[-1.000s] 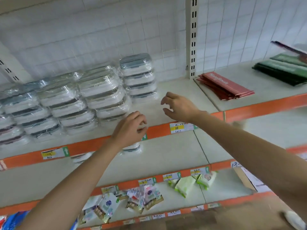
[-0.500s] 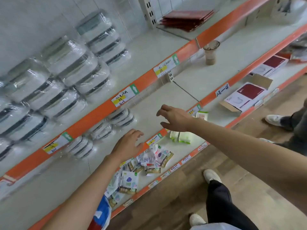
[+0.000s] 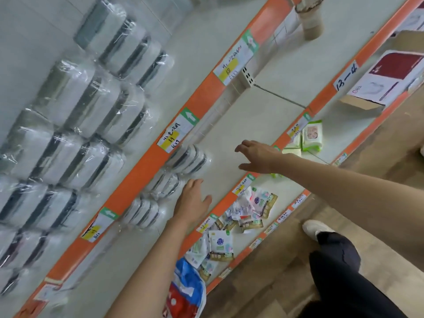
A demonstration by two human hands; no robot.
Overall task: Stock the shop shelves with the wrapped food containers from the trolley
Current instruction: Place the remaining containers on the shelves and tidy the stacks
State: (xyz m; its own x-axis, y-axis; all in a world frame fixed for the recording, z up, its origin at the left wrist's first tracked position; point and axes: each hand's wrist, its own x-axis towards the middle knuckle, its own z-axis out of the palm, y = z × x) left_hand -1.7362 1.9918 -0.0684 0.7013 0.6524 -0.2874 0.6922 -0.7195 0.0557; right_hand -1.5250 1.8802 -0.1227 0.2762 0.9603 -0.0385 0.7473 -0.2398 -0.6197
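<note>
Left hand (image 3: 191, 198) open beside wrapped containers (image 3: 165, 184); right hand (image 3: 258, 157) open, empty.

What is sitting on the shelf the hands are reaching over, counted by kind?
Wrapped container bundles: 3 in view, side by side under the upper orange rail
Brown cup: 1, far end of the shelf
Total: 4
</note>
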